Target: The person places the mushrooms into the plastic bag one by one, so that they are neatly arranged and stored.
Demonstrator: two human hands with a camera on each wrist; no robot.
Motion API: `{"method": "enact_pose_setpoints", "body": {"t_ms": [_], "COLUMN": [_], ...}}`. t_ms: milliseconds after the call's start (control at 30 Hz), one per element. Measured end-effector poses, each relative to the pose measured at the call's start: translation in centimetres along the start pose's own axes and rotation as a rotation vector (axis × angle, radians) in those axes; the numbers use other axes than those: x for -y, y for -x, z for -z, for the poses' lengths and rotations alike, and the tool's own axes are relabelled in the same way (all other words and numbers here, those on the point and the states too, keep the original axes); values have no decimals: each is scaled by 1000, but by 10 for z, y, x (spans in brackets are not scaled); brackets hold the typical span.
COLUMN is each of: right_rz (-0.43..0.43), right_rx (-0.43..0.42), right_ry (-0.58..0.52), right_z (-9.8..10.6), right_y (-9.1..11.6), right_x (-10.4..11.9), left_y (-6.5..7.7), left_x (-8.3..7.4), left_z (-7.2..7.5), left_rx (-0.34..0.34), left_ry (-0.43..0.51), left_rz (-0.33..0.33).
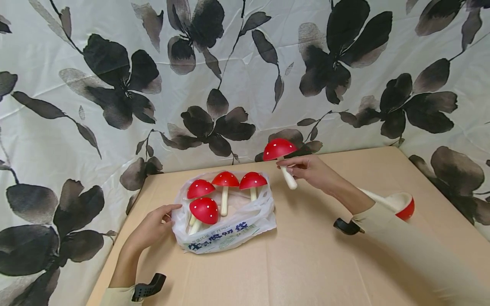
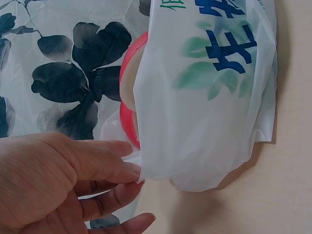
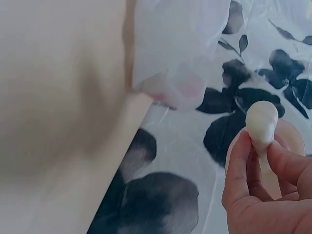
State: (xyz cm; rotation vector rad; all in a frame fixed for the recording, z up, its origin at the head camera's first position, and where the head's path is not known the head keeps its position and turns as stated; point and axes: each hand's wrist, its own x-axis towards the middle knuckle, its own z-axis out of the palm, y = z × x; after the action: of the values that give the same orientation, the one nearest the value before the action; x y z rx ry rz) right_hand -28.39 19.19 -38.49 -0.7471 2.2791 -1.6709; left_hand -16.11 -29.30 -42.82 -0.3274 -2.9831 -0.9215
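Four red-capped mushrooms [image 1: 204, 211] are lying in the plastic bag [image 1: 229, 243] left of centre in the frame, while a fifth, the held mushroom [image 1: 279, 149], is hanging above the tabletop's back edge, just right of the bag. The right hand [image 1: 314, 172] is pinching its stem between thumb and fingers, cap up, stem slanting toward the lower right. The left hand [image 1: 153, 227] is pinching the bag's left edge. One more, the loose mushroom [image 1: 406, 208], is resting at the right of the frame, partly hidden behind the right sleeve [image 1: 413, 248].

The step in hand seems to be shifting a mushroom between bag and table; which way it is going, I cannot tell. Either way, the next move is probably calling for a steady stem grip and a bag edge kept from sagging.

The pale tan table [image 1: 306, 263] is filling the lower frame, faint creases running across it. Behind, a white cloth [image 1: 268, 25] printed with dark flowers is covering the upper frame and dropping down both sides, hiding the room beyond.
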Motion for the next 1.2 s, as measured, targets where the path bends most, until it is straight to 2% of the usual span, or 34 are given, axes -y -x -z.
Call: {"method": "enact_pose_setpoints", "body": {"t_ms": [333, 633, 967, 1200], "right_rz": [12, 98, 79, 133], "right_rx": [34, 58, 71, 44], "right_ry": [27, 85, 158, 262], "right_z": [-41, -80, -118, -139], "right_y": [-23, -42, -49, -52], "right_x": [11, 14, 23, 21], "left_y": [0, 0, 2, 3], "left_x": [0, -2, -1, 0], "left_z": [1, 2, 2, 2], "left_rx": [4, 7, 9, 7], "left_ry": [-16, -24, -20, -17], "left_rz": [-10, -8, -8, 2]}}
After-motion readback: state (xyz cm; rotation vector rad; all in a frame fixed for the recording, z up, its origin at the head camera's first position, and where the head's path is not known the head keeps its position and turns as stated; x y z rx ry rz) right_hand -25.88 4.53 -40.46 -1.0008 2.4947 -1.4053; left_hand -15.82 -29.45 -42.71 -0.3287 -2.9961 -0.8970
